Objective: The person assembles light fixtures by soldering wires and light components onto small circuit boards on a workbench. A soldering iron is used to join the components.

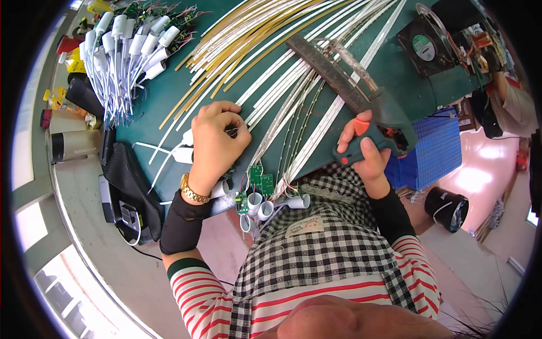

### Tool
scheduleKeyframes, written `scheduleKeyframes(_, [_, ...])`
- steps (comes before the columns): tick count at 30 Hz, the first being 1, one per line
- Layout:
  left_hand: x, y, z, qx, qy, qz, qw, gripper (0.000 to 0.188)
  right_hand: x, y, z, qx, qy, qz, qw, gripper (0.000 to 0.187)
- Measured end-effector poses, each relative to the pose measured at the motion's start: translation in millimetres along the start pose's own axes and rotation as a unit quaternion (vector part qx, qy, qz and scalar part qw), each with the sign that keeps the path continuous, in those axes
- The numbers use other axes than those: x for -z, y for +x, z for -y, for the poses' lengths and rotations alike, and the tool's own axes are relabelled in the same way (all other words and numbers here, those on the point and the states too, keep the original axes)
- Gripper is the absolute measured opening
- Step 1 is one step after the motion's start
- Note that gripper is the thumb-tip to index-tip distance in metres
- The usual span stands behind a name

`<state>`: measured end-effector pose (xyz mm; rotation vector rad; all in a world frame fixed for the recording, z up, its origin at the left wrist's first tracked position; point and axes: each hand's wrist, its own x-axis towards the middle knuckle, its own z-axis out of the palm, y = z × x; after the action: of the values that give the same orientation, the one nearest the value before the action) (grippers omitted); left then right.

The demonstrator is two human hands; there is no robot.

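My right hand (367, 151) grips a dark green gun-shaped tool (395, 110) by its handle, with a finger at the orange trigger (361, 125). My left hand (217, 133) hovers over the table, its fingers curled and pinched; whatever they hold is hidden. Beside that hand lie a white cylindrical housing (183, 155) and white wires (153, 148). Between my hands, small green circuit boards (261, 181) and open white cylinder caps (265, 211) hang at the table edge against my apron. Long thin white strips (319, 133) run from there across the table.
A bundle of white-capped wires (135, 45) sits at the far left, with yellow and white strips (237, 48) beside it. A fan (423, 47) stands far right. On the floor are a blue crate (435, 150) and black bucket (446, 209). Another person's arm (511, 107) shows at right.
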<state>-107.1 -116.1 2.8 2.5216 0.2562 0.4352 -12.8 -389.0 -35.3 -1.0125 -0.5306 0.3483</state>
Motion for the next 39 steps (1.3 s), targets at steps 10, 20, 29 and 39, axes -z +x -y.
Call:
scheduleKeyframes(10, [2,2,-4,-0.010,0.016,0.016,1.000,0.003,-24,-35,15,-0.161,-0.071,0.086,0.981,0.044])
scheduleKeyframes(20, [4,5,-6,-0.013,0.033,0.026,0.999,0.005,-20,-51,11,-0.198,-0.173,0.195,0.945,0.033])
scheduleKeyframes(29, [5,5,-5,-0.012,0.030,0.028,0.999,0.004,-23,-54,11,-0.173,-0.256,0.209,0.928,0.020])
scheduleKeyframes(39, [4,5,-5,-0.006,0.028,0.029,0.999,0.006,-22,-56,6,-0.171,-0.252,0.219,0.927,0.024])
